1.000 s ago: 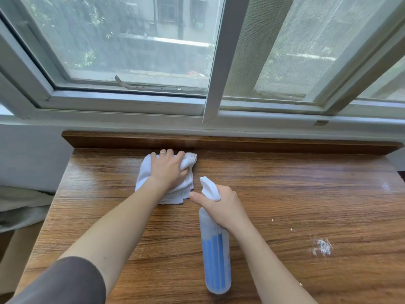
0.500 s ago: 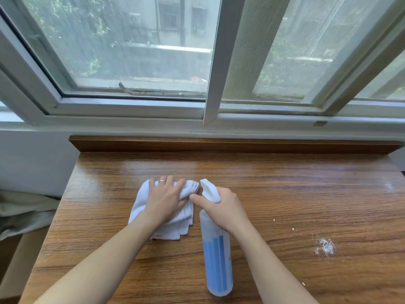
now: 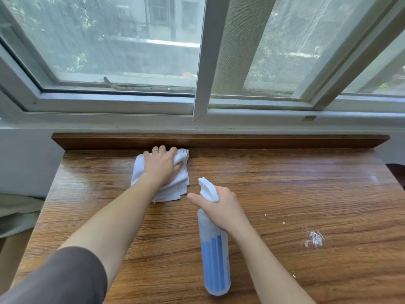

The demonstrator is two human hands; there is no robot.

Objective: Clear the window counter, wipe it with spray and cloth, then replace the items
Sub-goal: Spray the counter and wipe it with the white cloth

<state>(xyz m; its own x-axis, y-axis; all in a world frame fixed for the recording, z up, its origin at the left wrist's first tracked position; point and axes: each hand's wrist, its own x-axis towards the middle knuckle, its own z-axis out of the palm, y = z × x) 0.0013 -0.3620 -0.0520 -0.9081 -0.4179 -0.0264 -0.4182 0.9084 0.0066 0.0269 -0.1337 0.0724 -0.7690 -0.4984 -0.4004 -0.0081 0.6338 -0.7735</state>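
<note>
My left hand presses a folded white cloth flat on the wooden window counter, close to the raised wooden back lip. The fingers lie spread over the cloth and a ring shows on one of them. My right hand grips the neck of a spray bottle with a white trigger head and blue liquid inside. The bottle hangs tilted, its base towards me and its nozzle pointing at the cloth. The index finger reaches forward past the trigger.
A patch of white powder and a few small crumbs lie on the counter's right half. The raised wooden lip runs along the back under the window frame. Grey fabric lies off the left edge.
My left hand pulled the cloth towards me half a second ago and has now pushed it back to the rear lip. The right hand and bottle stayed nearly still.
</note>
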